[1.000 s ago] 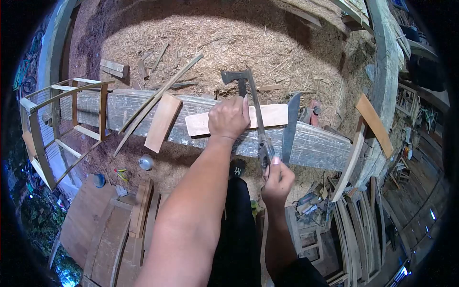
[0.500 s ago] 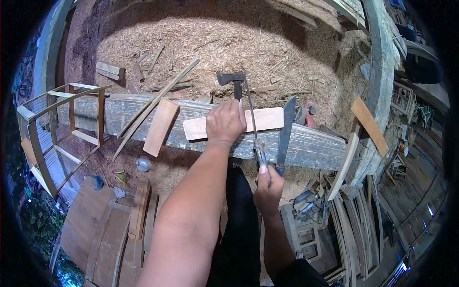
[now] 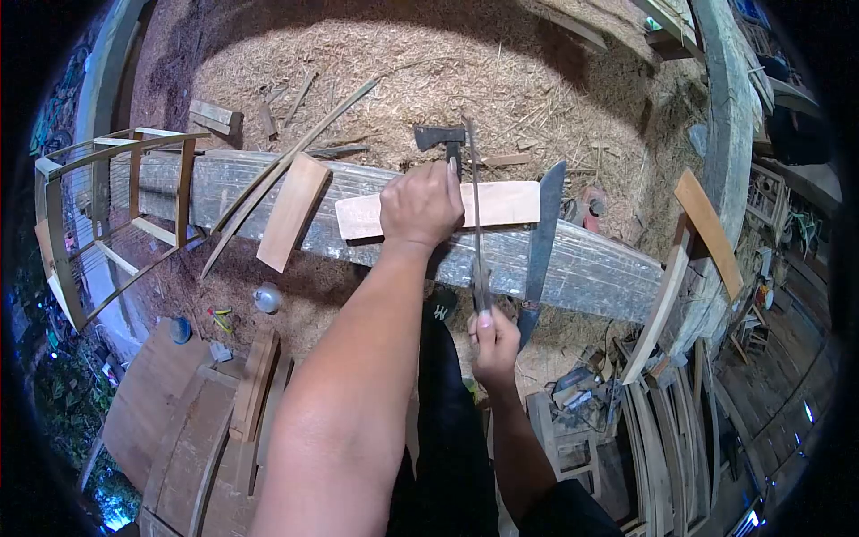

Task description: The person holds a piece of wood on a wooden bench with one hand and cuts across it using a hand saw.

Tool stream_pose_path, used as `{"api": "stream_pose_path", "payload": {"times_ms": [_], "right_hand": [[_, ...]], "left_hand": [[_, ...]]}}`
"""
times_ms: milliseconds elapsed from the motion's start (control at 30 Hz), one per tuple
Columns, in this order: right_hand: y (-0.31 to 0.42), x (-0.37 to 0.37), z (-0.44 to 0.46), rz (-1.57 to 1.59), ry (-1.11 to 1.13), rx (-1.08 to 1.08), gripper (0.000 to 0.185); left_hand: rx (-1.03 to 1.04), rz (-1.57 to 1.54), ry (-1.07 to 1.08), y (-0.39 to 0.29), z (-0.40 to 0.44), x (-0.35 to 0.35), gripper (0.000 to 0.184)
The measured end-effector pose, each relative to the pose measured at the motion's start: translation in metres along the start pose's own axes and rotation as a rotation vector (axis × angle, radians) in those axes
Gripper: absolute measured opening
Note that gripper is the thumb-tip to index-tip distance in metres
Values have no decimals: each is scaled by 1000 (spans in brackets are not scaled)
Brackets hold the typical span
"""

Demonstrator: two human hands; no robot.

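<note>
While L fingers point(image 3: 420, 185) clasp pale board point(image 3: 508, 204) beneath, R fingers point(image 3: 507, 336) grip handle point(image 3: 481, 285), thin blade point(image 3: 476, 204) over board

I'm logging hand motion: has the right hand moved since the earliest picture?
Yes: against the bench, the right hand has drawn back from its near edge and slightly left, away from the broad blade lying on it.

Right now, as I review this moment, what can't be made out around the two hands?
All in the head view:
- Most fingertips of the left hand: hidden by its own back.
- Middle of the pale board: covered by that hand.
- Rest of the hatchet handle: hidden behind it.
- Teeth, if any, on the thin blade: edge-on, too small.
- Its grip: partly covered by the right hand.
</note>
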State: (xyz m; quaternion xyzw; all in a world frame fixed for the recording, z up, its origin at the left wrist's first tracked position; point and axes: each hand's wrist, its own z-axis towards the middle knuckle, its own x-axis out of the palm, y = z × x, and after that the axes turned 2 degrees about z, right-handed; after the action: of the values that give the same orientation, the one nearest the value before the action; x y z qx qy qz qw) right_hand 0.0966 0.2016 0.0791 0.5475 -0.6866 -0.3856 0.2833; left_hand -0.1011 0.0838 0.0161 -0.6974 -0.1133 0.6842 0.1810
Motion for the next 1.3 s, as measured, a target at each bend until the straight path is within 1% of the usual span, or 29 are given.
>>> {"api": "stream_pose_path", "payload": {"times_ms": [67,100,133,200,233,267,333,400,467,533,600,667,733,800,833,867,933,967,1033,1133,1200,1233,1267,1300], "right_hand": [[-10,-6,1,196,45,24,38],[3,-7,1,334,0,122,40],[0,-11,-2,335,-4,125,40],[-15,-21,-15,223,-49,53,43],[-22,-21,-27,141,-65,72,46],[-35,-23,-37,9,-66,-34,46],[-25,-19,-40,-44,-94,-47,49],[-10,-8,-29,-61,-113,-36,49],[-6,-4,-20,-89,-134,-39,49],[-8,-6,-17,-18,-113,-65,42],[-12,-17,-35,-54,-128,-54,42],[-12,-23,-49,-21,-137,17,43],[16,-18,-35,-32,-118,34,43],[37,-6,-14,-90,-114,-14,49],[34,-5,-12,-49,-125,-30,43],[39,-5,-15,-45,-128,-36,43],[52,-8,-31,-251,-63,-34,33],[50,-11,-41,-241,-50,-33,24],[47,-12,-42,-236,-57,-23,24],[61,-1,-22,-235,-67,-8,23],[68,11,-7,-211,-98,-84,23],[63,11,-8,-266,-142,-136,27],[62,7,-10,-267,-142,-138,27],[62,3,-12,-208,-124,-66,27]], "left_hand": [[-7,6,-1,1,2,-2,30],[-3,-6,-11,1,2,-4,30],[8,-24,-17,-2,2,-5,30],[13,-19,-18,0,2,-3,31],[19,-16,-25,-1,2,-2,31],[25,-20,-24,-2,2,-1,31],[24,-14,-21,1,0,-2,30],[42,-13,-37,3,1,0,29],[-18,59,-29,-2,4,-2,27],[-51,34,-24,-4,6,0,27],[116,41,-150,2,6,-1,29],[161,39,-161,5,8,0,30],[204,27,-177,4,6,1,32],[173,16,-102,5,7,1,34],[152,24,-96,5,7,0,38],[158,25,-101,4,8,1,38],[59,24,-58,4,8,1,41],[65,25,-62,3,9,0,41],[88,76,29,4,9,-2,39],[89,65,37,4,9,-1,39],[72,62,13,2,8,-3,41],[58,59,-9,1,10,-4,42],[59,58,-12,1,10,-5,42],[73,73,0,0,8,-6,40]]}}
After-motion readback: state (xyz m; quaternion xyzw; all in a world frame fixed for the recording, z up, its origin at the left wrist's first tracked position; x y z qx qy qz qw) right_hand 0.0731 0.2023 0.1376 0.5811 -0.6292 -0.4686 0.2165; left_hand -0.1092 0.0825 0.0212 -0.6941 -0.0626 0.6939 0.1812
